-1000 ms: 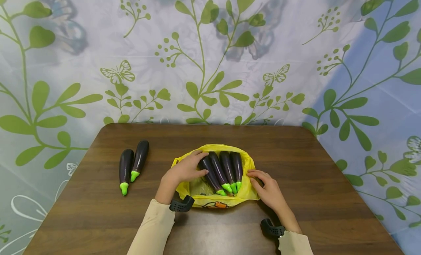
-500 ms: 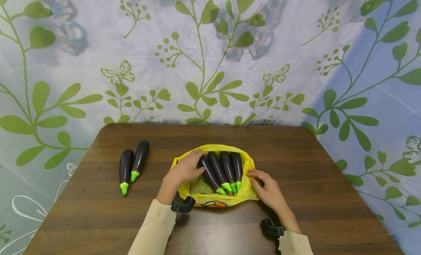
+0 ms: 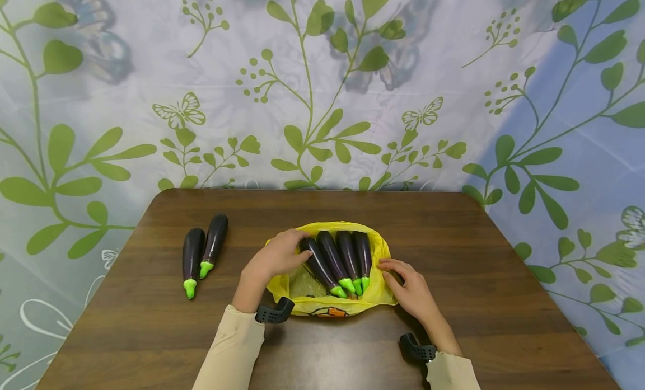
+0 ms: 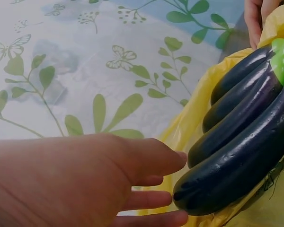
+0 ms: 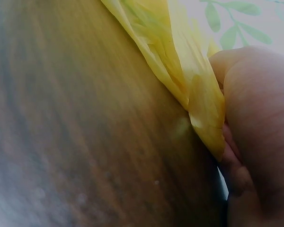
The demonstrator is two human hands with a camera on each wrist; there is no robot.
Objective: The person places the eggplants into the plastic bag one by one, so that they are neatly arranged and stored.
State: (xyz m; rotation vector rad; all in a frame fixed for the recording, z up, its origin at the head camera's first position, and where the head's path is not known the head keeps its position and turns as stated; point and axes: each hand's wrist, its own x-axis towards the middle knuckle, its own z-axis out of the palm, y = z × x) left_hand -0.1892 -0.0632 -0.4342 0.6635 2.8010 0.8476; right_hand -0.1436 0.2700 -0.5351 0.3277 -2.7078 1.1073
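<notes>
A yellow plastic bag [image 3: 381,250] lies wide-mouthed at the middle of the table. Inside it several dark purple eggplants [image 3: 347,255] with bright green caps lie side by side, caps toward me. My left hand [image 3: 274,261] is over the bag's left rim. In the left wrist view its fairly straight fingers [image 4: 156,220] and thumb are at the blunt end of the leftmost eggplant [image 4: 217,177], not wrapped round it; contact is hard to tell. My right hand [image 3: 410,289] pinches the bag's right edge, and the right wrist view shows yellow plastic [image 5: 206,113] between thumb and fingers.
Two more eggplants, one nearer [image 3: 193,258] and one farther [image 3: 215,242], lie close together on the wooden table [image 3: 453,228] left of the bag. A leaf-patterned cloth [image 3: 322,99] hangs behind the table's far edge.
My left hand has drawn back to the left, its fingers loosening from the leftmost eggplant, whose blunt end has shifted slightly left. My right hand has stayed at the bag's edge.
</notes>
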